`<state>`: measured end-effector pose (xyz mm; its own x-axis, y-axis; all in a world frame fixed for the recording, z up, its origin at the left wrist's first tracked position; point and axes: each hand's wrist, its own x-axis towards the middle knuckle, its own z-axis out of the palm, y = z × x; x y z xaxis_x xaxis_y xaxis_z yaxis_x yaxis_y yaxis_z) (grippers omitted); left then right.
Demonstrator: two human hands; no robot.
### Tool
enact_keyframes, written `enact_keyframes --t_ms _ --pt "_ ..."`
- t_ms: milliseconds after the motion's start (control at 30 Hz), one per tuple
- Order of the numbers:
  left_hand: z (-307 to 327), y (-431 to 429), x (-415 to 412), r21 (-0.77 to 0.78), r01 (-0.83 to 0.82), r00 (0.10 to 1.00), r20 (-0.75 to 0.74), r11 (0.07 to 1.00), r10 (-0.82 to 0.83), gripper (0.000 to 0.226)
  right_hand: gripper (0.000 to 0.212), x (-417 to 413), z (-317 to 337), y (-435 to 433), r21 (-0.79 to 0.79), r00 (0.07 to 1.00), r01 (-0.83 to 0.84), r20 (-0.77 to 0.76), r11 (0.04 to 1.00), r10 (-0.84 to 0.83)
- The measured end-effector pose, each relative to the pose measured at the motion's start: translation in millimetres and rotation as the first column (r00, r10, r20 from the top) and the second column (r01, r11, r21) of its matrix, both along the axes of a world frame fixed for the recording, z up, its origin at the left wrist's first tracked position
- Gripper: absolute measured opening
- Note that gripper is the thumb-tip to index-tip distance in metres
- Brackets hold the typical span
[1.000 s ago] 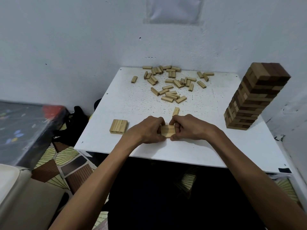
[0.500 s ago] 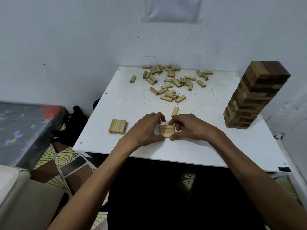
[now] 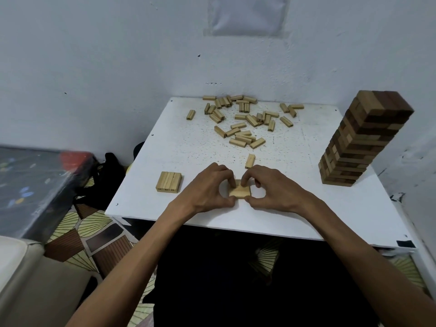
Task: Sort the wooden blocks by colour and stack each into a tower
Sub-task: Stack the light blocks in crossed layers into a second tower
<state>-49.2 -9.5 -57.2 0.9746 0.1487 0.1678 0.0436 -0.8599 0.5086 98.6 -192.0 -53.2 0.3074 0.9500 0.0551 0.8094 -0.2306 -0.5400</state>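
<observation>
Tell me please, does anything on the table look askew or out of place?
Yes. The tall tower at the right edge mixes dark and pale blocks and appears to lean, though the wide lens may cause that.

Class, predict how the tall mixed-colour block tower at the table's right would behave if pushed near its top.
The tower is tall on a narrow base and seems to lean, so it would probably topple. It looks loosely stacked, so it would likely scatter apart.

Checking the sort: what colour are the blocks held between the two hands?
Pale, light wood, seen in the head view; the blocks match the loose pile.
</observation>
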Motion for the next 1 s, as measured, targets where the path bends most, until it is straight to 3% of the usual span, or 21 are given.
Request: enact_keyframes --t_ms 333,633,1000 --pt "32.1 57.4 -18.9 0.004 0.117 0.991 -0.063 0.993 -0.117 0.029 0.035 -33.1 8.5 40.7 0.170 0.994 0.048 0.085 0.984 -0.063" --pt "40.8 118.2 -63.1 -0.123 0.061 0.994 -0.086 0.991 -0.071 0.037 0.035 -75.3 17.2 102.0 0.183 0.997 0.032 0.058 0.983 -0.043" --pt "31.2 158.6 -90.0 -0.102 0.064 0.996 -0.056 0.993 -0.070 0.039 0.038 -97.7 10.5 145.3 0.161 0.994 0.013 0.103 0.987 -0.030"
